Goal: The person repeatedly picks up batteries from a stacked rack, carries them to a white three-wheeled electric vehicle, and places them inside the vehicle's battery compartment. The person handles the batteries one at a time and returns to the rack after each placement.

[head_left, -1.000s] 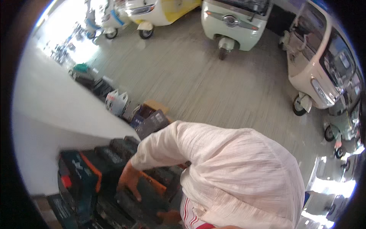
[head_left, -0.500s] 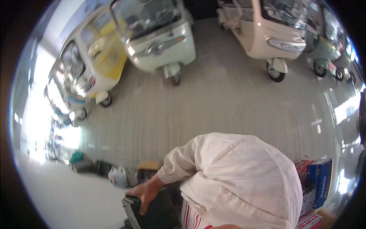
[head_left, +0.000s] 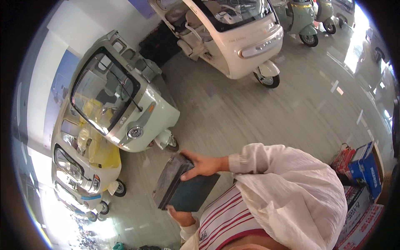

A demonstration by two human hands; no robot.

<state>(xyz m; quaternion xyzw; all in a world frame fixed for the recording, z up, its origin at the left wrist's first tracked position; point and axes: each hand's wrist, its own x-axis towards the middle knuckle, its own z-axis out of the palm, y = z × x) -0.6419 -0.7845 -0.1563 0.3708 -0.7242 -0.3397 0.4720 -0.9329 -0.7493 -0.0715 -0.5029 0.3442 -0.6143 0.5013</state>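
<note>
Out in front of my chest is a dark rectangular battery [head_left: 192, 192], tilted, with a bluish-green side and a dusty grey lid along one end. My right hand [head_left: 202, 165] grips its far upper edge, thumb over the side and fingers behind. At the near lower corner my left hand [head_left: 182, 216] supports it, thumb showing on the edge and the other fingers hidden beneath. Both hands are closed on the battery. A loose off-white sleeve covers my right arm, which reaches across to the left.
A pale green three-wheeler [head_left: 137, 121] stands beyond the battery at left, near others with yellow covering [head_left: 104, 152]. A cream three-wheeler [head_left: 246, 46] is farther back. Red and blue cartons [head_left: 366, 171] are stacked close on my right. Shiny floor [head_left: 233, 112] lies between.
The battery has come up from low at the left to in front of my chest. My left hand now shows on it too. The view has turned, shifting the vehicles.
</note>
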